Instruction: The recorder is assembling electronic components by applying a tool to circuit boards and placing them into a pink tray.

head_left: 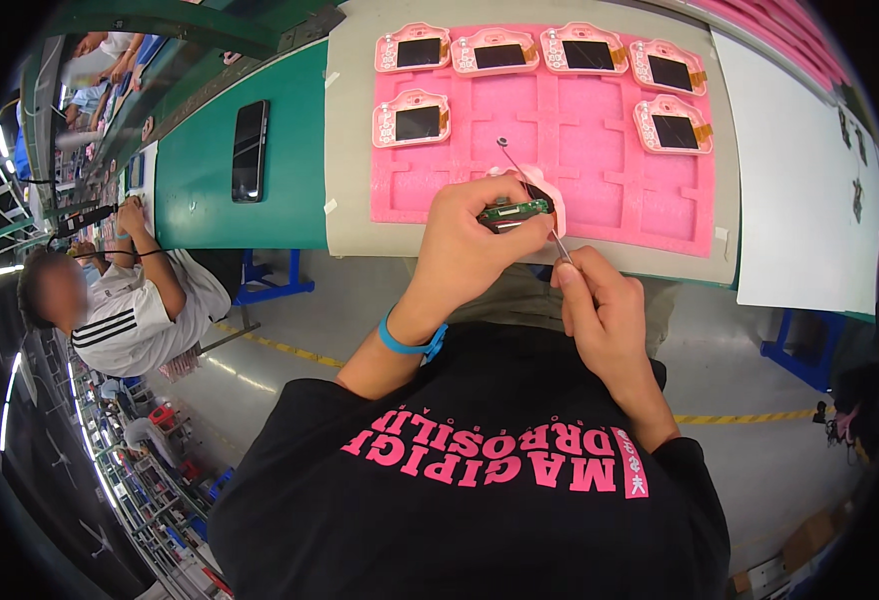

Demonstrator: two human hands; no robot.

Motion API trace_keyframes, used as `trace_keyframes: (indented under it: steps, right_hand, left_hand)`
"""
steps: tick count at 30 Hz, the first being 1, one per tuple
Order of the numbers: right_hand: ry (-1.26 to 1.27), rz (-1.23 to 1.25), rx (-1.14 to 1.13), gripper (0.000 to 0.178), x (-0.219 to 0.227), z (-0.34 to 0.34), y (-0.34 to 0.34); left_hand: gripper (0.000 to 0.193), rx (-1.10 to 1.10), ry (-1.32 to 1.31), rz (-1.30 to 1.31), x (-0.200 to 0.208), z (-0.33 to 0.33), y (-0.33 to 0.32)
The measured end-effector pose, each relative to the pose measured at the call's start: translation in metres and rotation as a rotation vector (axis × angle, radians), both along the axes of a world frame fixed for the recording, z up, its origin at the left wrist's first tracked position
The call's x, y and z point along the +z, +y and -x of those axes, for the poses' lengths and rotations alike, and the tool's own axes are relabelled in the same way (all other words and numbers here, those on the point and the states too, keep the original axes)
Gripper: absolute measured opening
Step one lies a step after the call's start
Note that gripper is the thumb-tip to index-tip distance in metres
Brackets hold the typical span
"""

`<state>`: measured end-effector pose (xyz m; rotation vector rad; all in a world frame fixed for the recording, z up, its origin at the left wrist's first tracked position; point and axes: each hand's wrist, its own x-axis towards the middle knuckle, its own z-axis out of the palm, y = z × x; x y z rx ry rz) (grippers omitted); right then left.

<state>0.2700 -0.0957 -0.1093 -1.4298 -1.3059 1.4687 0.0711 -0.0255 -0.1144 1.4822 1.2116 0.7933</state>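
My left hand [480, 225] is closed around a pink plastic shell [557, 200] and a small green circuit board [513, 213], above the near edge of the pink tray. Some of the shell is hidden behind the fingers. Pinched in my right hand [603, 300] is a slim metal tool [561, 246], its upper end against the shell. Whether it is tweezers or a single rod I cannot tell. A small dark round part [503, 142] shows beyond the left hand, at the end of a thin line running toward the shell.
Several pink camera-shaped shells with dark screens [487, 52] lie in the pink foam tray [430, 190]. On the green mat [200, 190] to the left is a black phone [250, 150]. A white sheet [790, 180] covers the right side. Farther left, another person [140, 310] works at the bench.
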Motion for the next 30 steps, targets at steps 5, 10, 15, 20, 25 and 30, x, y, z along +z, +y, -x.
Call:
trace_keyframes:
  steps: [5,10,15,20,25,30]
  right_hand:
    - [-0.055,-0.004,-0.014,0.011,0.019,-0.023,0.007]
    - [-0.172,-0.282,-0.051,0.029,0.024,-0.013,0.025]
    - [-0.460,-0.574,0.218,0.042,0.004,-0.009,0.065]
    - [-0.640,-0.763,0.367,0.046,0.000,-0.010,0.078]
    - [-0.754,-0.787,0.452,0.053,0.007,-0.006,0.079]
    - [-0.794,-0.835,0.425,0.053,0.002,-0.001,0.075]
  left_hand:
    - [0.022,-0.015,-0.031,0.094,0.028,-0.007,0.008]
    - [0.033,-0.069,-0.121,0.339,0.045,0.000,0.017]
    - [0.043,-0.021,-0.156,0.420,0.050,0.019,0.013]
    - [0.056,0.098,0.006,0.011,0.028,0.029,-0.007]
    - [0.069,0.118,0.190,-0.436,-0.011,0.029,-0.014]
    - [0.072,0.111,0.220,-0.525,-0.022,0.028,-0.015]
